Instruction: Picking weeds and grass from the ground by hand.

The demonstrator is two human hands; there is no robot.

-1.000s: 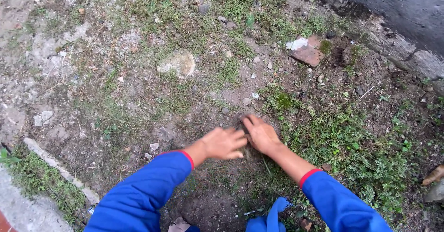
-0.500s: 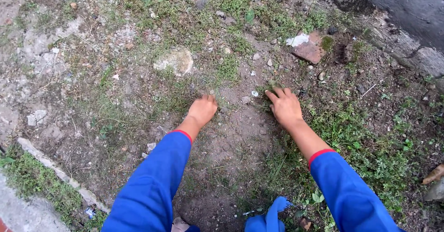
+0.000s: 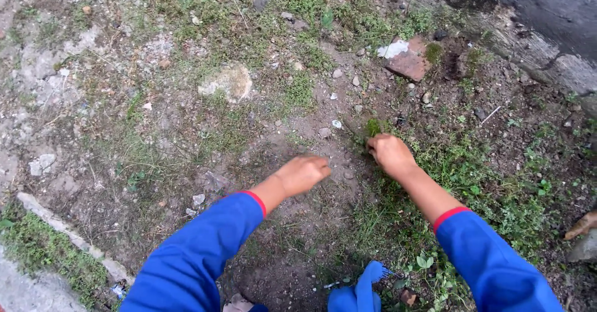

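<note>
Clutching a small green weed tuft (image 3: 373,127) at the bare soil patch's (image 3: 323,187) edge, the right hand (image 3: 390,154) has a closed grip; the left hand (image 3: 303,174) hovers loosely curled, empty. Plenty of weeds (image 3: 472,187) remain rightward.

Bare dirt ground (image 3: 311,225), patchy grass (image 3: 472,187) on right. Pale flat stone (image 3: 227,80) up top, broken red brick (image 3: 409,62) near it, small pebbles (image 3: 336,124) between.
</note>
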